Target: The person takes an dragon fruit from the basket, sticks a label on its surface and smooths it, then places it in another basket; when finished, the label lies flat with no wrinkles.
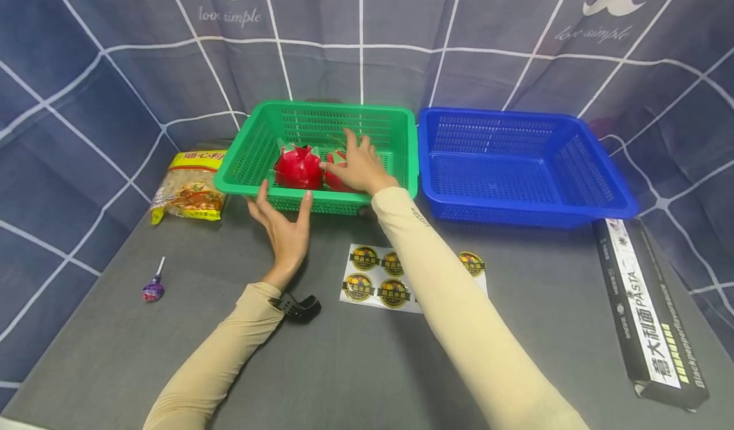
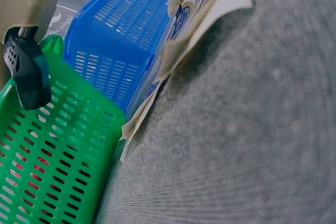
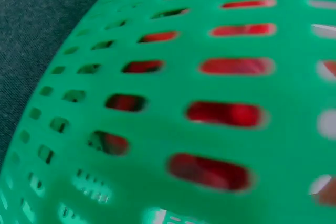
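Observation:
A green plastic basket [image 1: 338, 107] stands at the back with two red dragon fruits in it. The left one [image 1: 298, 170] is in plain view, and the other [image 1: 334, 178] is partly hidden by my right hand [image 1: 364, 167]. That hand reaches over the front rim, fingers spread and extended, thumb beside the second fruit. At the basket's front rim, my left hand [image 1: 283, 236] has its fingers and thumb apart, fingertips touching the rim. In the right wrist view, red shows through the slots of the basket wall [image 3: 173, 90].
An empty blue basket [image 1: 613, 188] adjoins on the right. A sticker sheet [image 1: 357, 306] lies under the right forearm. A yellow food packet [image 1: 192, 191] and a lollipop [image 1: 153, 290] are on the left. A long pasta box [image 1: 648, 302] lies far right.

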The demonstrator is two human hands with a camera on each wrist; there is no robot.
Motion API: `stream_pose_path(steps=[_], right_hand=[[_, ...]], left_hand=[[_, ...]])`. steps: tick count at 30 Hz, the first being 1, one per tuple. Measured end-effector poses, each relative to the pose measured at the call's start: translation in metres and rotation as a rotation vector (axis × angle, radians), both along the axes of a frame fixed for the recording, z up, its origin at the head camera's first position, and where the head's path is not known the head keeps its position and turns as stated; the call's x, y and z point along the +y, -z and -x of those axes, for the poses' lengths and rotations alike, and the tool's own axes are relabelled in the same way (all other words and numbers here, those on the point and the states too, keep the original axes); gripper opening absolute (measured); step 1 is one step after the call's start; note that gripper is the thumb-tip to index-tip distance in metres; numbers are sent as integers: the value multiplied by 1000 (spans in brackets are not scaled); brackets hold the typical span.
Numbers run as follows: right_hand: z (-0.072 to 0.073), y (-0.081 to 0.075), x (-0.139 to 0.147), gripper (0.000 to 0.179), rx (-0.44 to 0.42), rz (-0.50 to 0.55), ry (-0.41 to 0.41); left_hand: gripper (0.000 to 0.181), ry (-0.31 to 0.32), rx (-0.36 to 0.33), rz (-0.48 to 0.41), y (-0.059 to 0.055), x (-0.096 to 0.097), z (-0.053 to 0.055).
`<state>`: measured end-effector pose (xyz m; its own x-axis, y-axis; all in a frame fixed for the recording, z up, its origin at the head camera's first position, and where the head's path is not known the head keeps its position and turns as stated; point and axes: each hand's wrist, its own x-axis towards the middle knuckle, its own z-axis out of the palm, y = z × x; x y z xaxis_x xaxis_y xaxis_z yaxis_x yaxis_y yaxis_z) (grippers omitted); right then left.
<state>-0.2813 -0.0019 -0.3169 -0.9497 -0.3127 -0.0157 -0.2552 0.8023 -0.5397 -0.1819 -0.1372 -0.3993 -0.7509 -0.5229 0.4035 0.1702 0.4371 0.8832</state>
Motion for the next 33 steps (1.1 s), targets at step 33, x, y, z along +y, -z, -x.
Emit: stream_pose_path(steps=[33], right_hand=[[-3,9,1,60,-103,-71,-147]], left_hand=[[76,-14,23,45,1,-1,-2]])
